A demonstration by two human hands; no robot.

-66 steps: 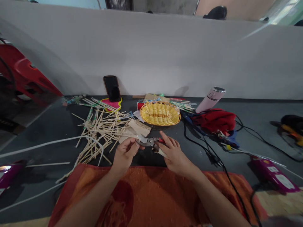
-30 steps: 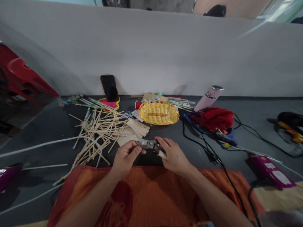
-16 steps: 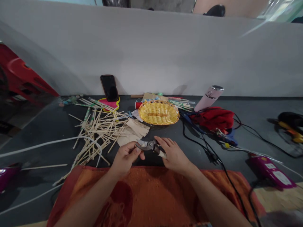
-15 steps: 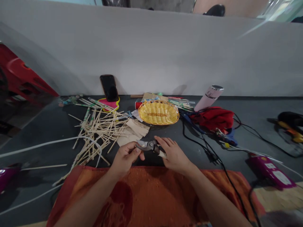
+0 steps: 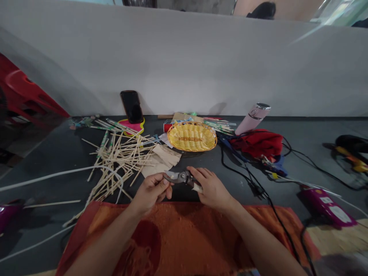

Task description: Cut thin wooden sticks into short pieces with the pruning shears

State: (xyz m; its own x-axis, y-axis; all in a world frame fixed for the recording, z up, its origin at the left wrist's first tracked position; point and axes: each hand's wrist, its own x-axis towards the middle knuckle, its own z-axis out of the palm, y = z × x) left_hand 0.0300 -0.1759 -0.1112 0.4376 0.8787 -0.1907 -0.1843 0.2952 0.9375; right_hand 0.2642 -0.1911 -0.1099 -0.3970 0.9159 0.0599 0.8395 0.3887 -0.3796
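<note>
My right hand [image 5: 211,188] is wrapped round the handles of a pair of pruning shears [image 5: 184,176], whose blades point left. At the blade tips, my left hand [image 5: 153,191] is closed in a pinch; what it holds there is small and mostly hidden by the fingers. To the left lies a loose heap of thin pale sticks [image 5: 126,155]. A piece of brown paper [image 5: 161,159] is just beyond my left hand. Under my forearms an orange towel [image 5: 186,234] covers the near edge of the table.
A yellow woven basket [image 5: 192,137] sits beyond my hands. Behind are a propped phone [image 5: 132,107] and a leaning pink flask [image 5: 253,119]. Red cloth [image 5: 258,142], black cables [image 5: 238,172] and a purple box [image 5: 327,207] lie right. A white cord [image 5: 57,175] crosses the left side.
The shear blades look closer together than before. My left hand has shifted very slightly left; my right hand keeps its grip and place.
</note>
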